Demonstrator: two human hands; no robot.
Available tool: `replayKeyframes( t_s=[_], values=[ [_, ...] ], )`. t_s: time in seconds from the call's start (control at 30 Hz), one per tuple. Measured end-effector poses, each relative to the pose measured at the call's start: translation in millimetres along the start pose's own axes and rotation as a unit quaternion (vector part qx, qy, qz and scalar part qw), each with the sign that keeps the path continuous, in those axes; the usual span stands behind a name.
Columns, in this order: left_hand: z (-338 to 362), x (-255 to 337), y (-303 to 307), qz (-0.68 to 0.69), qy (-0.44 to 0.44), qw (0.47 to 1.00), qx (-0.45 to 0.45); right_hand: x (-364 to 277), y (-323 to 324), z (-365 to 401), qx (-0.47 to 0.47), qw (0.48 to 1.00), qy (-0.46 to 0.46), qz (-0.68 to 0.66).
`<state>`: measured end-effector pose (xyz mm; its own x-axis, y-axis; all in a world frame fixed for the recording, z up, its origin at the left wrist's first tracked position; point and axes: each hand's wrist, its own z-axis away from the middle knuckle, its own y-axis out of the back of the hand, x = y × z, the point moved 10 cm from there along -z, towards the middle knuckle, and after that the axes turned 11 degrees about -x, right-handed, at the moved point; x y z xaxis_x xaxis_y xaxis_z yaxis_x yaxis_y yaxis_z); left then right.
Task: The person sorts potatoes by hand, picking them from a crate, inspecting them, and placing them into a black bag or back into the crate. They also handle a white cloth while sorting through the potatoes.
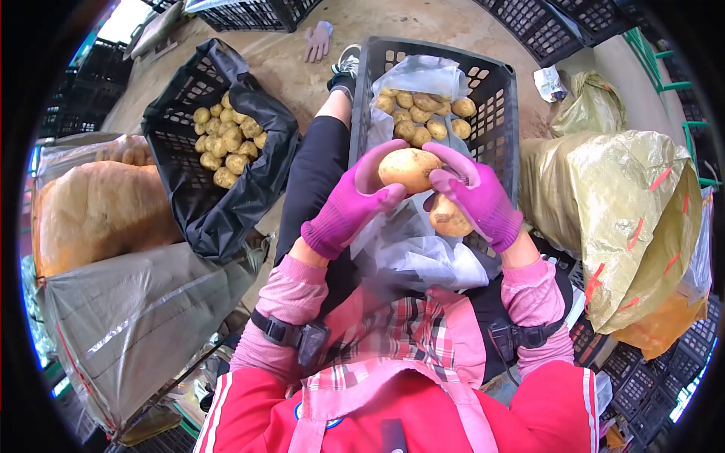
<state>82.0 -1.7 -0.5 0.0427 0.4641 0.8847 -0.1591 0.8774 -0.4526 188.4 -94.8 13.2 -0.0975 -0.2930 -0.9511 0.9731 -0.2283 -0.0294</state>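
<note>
My left hand (352,202), in a purple and pink glove, is closed around a large pale potato (408,169). The fingertips of my right hand (484,201), gloved alike, reach the right end of that potato. A second potato (448,219), with brown marks on its skin, sits lower, against the palm side of my right hand. Both hands are over a black plastic crate (510,143) lined with translucent plastic sheeting (423,257). At the crate's far end lies a pile of potatoes (420,113).
Left of my leg stands another crate with a black liner (264,143), holding more potatoes (226,143). Stuffed woven sacks (604,204) stand at right; an orange mesh sack (102,211) and a grey cover (143,302) are at left. A loose glove (318,41) lies on the floor.
</note>
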Motion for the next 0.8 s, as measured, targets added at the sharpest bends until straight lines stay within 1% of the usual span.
replayKeyframes(
  t_s=[0.13,0.17,0.23,0.33,0.43,0.53,0.57,0.67,0.7,0.73,0.8],
  values=[
    [-1.4,6.2,-4.0,-0.023,-0.031,0.999,0.018,-6.2,-4.7,0.7,0.011,0.999,-0.024,0.048],
    [-1.8,9.5,-4.7,-0.035,-0.042,0.998,0.021,-7.9,-4.4,-0.2,0.013,0.998,0.004,0.066],
    [-1.8,5.9,-3.0,-0.038,-0.022,0.999,0.016,-7.5,-4.8,-1.5,0.018,0.993,0.058,0.102],
    [-2.1,1.7,-2.2,-0.047,-0.007,0.999,0.012,-13.1,-5.1,1.6,0.043,0.988,0.025,0.149],
    [-1.5,0.5,-2.9,-0.039,-0.004,0.999,0.009,-9.3,4.9,2.6,0.09,0.977,0.05,0.185],
    [-1.5,3.8,-4.3,-0.012,-0.018,1.0,0.01,-11.6,11.3,3.1,0.073,0.985,0.091,0.125],
    [-1.6,6.6,-4.0,-0.001,-0.027,1.0,0.013,-8.2,11.2,2.2,0.071,0.991,0.083,0.073],
    [-0.6,6.5,1.5,-0.028,0.006,0.999,0.037,-9.7,10.9,2.9,0.059,0.994,0.064,-0.061],
    [-0.3,7.2,1.1,0.02,0.001,0.999,0.042,-16.5,9.5,3.4,0.034,0.993,0.116,0.017],
    [0.3,7.9,0.1,0.067,-0.005,0.997,0.048,-10.7,7.4,1.9,0.015,0.99,0.111,-0.084],
    [0.7,6.0,2.1,0.14,-0.007,0.989,0.054,-3.8,-1.1,-2.4,-0.023,0.954,0.099,-0.281]
  ],
)
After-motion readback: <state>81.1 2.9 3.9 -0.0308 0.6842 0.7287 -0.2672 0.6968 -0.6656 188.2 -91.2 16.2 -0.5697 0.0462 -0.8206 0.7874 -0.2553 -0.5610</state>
